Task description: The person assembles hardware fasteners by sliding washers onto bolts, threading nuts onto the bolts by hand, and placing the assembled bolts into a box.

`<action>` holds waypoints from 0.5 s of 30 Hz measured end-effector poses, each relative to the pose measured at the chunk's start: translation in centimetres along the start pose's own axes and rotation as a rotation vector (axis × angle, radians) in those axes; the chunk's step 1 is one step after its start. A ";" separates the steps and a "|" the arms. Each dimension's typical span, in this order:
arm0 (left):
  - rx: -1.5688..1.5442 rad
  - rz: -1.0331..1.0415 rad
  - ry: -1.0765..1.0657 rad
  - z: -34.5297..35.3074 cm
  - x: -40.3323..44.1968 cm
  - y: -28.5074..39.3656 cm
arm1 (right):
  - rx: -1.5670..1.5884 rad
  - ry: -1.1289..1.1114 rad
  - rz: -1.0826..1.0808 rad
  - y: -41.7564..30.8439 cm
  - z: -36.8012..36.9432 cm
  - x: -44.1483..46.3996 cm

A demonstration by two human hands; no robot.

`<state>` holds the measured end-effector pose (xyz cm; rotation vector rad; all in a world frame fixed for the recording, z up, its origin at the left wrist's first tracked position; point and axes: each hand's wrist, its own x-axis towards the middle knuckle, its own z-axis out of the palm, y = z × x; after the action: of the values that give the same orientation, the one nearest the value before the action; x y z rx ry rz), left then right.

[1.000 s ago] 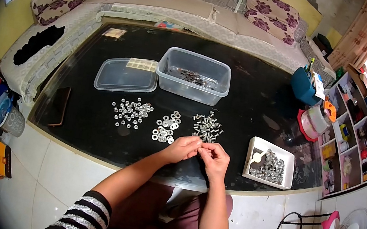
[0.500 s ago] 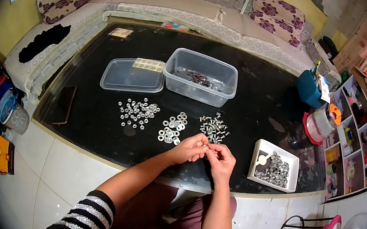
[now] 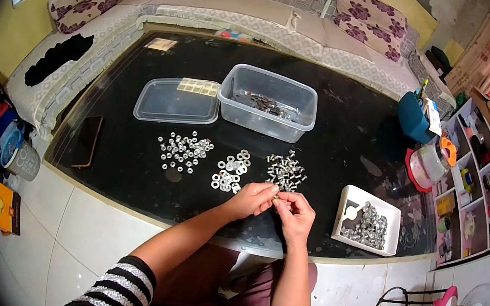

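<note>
My left hand [image 3: 253, 200] and my right hand [image 3: 294, 217] meet above the table's near edge. Both are closed in a pinch on one small metal fastener [image 3: 276, 196], mostly covered by the fingertips; its exact kind is too small to make out. Just beyond the fingers lies a pile of short bolts [image 3: 286, 169]. Flat washers [image 3: 231, 170] are heaped to the left of it, close to my left hand. Farther left, metal nuts [image 3: 184, 151] are spread out. On the right, a white box [image 3: 339, 232] holds many small metal fasteners [image 3: 371, 227] and a pale round-ended piece.
A clear plastic tub [image 3: 264, 114] with metal pieces stands at the back, beside its lid [image 3: 176, 103]. A phone [image 3: 87, 141] lies near the left edge of the black table [image 3: 335, 148]. A jar with an orange handle [image 3: 432, 163] and a teal holder [image 3: 416, 118] stand at right.
Both hands stay together in nearly the same place. The fingers have shifted slightly around the small fastener, and my left hand sits a touch lower. The piles look the same.
</note>
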<state>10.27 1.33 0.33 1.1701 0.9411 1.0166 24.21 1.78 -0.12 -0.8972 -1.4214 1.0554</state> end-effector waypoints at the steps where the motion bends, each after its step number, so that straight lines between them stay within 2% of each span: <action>1: -0.001 -0.001 -0.003 0.1 -0.1 0.1 | 0.032 0.014 0.019 -0.1 0.0 0.0; 4: -0.074 0.065 -0.022 0.1 -0.1 0.1 | 0.035 0.013 -0.007 0.4 0.0 0.0; 7: 0.050 0.102 -0.033 -0.2 0.1 -0.6 | -0.036 -0.014 -0.051 0.4 0.1 0.0; 8: 0.050 0.101 -0.037 -0.2 0.1 -0.7 | -0.037 -0.010 -0.051 0.4 0.1 0.0; 10: 0.032 -0.034 0.011 -0.2 0.2 -0.8 | -0.053 -0.022 -0.062 0.2 0.1 0.0; 15: -0.116 0.027 -0.019 -0.3 0.0 0.0 | -0.025 0.011 -0.028 0.1 -0.1 0.0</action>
<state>9.95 1.44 0.24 1.0965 0.8417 1.0661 24.27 1.81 -0.21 -0.8968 -1.4366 1.0121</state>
